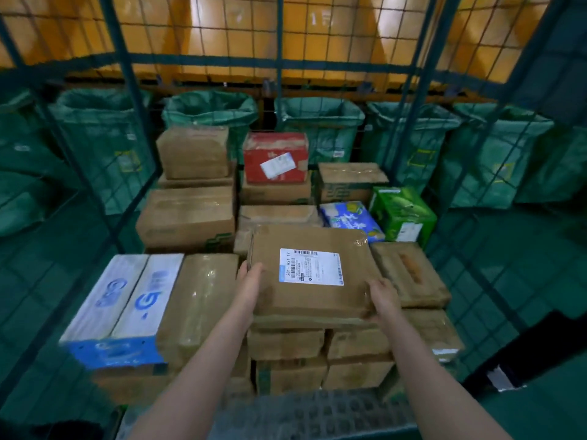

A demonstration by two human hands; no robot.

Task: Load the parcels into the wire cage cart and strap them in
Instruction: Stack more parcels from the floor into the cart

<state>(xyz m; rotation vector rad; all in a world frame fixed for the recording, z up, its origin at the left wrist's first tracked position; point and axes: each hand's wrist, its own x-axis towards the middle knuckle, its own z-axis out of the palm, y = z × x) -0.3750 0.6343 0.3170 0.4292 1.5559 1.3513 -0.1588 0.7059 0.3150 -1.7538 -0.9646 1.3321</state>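
A flat brown parcel with a white shipping label lies on top of the stacked boxes at the front middle of the green wire cage cart. My left hand presses flat against its left edge. My right hand grips its near right corner, thumb on top. Brown cartons fill the cart in layers around it. A white and blue box sits at the front left. A red box stands on the back row.
A green carton and a blue printed pack sit at the right side of the cart. Beyond the back wire wall stand several open green sacks under a yellow chute. The mesh floor shows at the cart's front.
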